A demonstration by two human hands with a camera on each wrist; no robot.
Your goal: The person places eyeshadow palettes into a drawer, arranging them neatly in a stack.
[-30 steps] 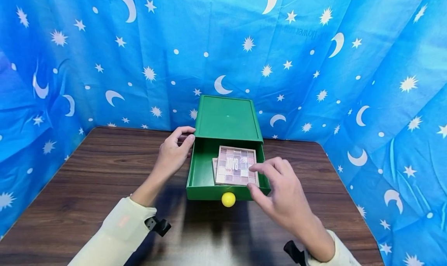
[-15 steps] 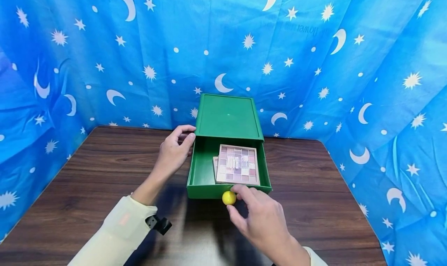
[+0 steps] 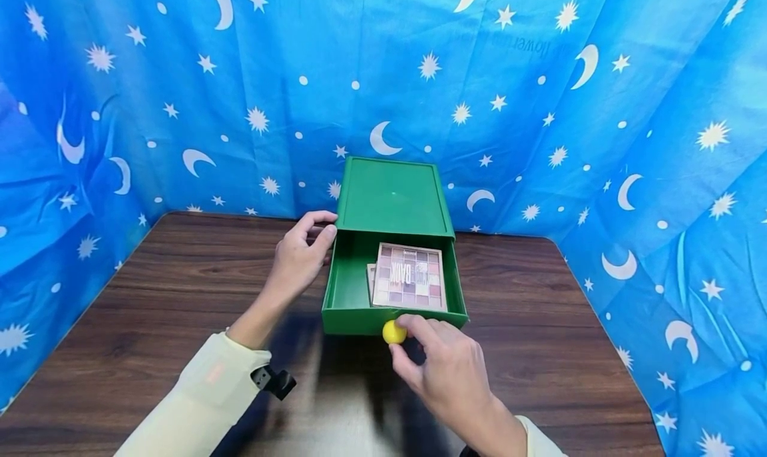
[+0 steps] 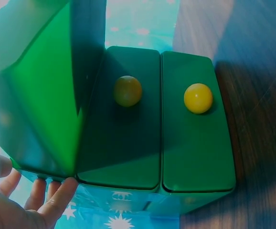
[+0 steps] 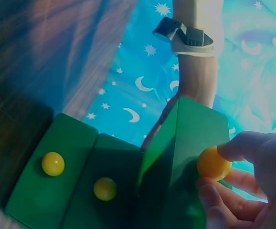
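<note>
A green drawer cabinet [image 3: 392, 194] stands on the table with its top drawer [image 3: 353, 322] pulled out. In that drawer lies an eyeshadow palette [image 3: 409, 277] with a pink and mauve grid, partly covering a second flat case [image 3: 370, 284]. My right hand [image 3: 449, 364] pinches the round yellow knob [image 5: 213, 163] on the drawer front between thumb and fingers. On the cabinet's left side, my left hand [image 3: 297, 257] rests with its fingertips against the wall near the top front corner. The left wrist view shows those fingers [image 4: 59, 202] along the cabinet's edge.
Below the pulled-out drawer are two closed drawers with yellow knobs [image 4: 128, 91], [image 4: 198, 98]. The dark wooden table [image 3: 180, 310] lies around the cabinet. A blue curtain [image 3: 299, 97] with moons and stars hangs behind and at both sides.
My right hand has moved from over the eyeshadow palette down and left to the drawer knob and now pinches it. The left hand stays at the cabinet's side.
</note>
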